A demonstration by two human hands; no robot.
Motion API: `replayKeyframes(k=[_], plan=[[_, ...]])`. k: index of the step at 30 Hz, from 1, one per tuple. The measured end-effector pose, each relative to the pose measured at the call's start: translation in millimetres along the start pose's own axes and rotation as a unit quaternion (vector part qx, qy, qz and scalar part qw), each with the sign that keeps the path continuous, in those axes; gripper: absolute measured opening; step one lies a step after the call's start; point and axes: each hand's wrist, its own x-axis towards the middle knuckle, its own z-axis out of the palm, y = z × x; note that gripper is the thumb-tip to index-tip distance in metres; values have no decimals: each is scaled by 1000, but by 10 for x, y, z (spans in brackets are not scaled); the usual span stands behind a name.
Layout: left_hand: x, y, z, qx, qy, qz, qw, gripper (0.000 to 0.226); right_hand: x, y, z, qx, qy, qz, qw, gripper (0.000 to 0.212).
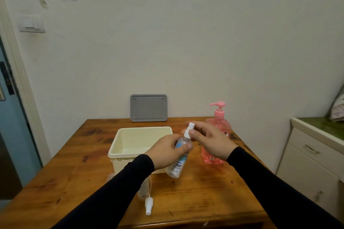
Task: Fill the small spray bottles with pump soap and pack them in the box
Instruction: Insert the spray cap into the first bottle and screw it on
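Note:
My left hand (168, 151) grips the body of a small clear spray bottle (176, 165) with a blue label, held tilted above the wooden table (204, 191). My right hand (210, 140) pinches the bottle's white spray cap (189, 131) between thumb and fingers. Behind my right hand stands the pink pump soap bottle (216, 117), partly hidden. The cream box (119, 147) sits open and looks bare inside, just behind my left hand. A second spray bottle (147, 202) lies on the table under my left forearm, its white nozzle toward me.
The box's grey lid (148, 107) leans against the wall at the table's far edge. A cream cabinet (314, 154) with drawers stands to the right of the table. A door frame (20, 83) is on the left.

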Motion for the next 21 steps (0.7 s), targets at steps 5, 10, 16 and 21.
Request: replayKeyframes(k=[5,10,16,21], plan=[[-6,-17,16,0,23,13,1000,27,-23,8,43,33,29,-2,999,23],[-15,-37,45,22,40,11,999,26,-31,58,102,39,59,8,997,22],[20,-5,5,28,45,18,998,29,-2,45,130,31,101,-16,994,16],[15,-40,-38,-2,17,12,1000,32,-6,47,93,44,57,-16,997,23]])
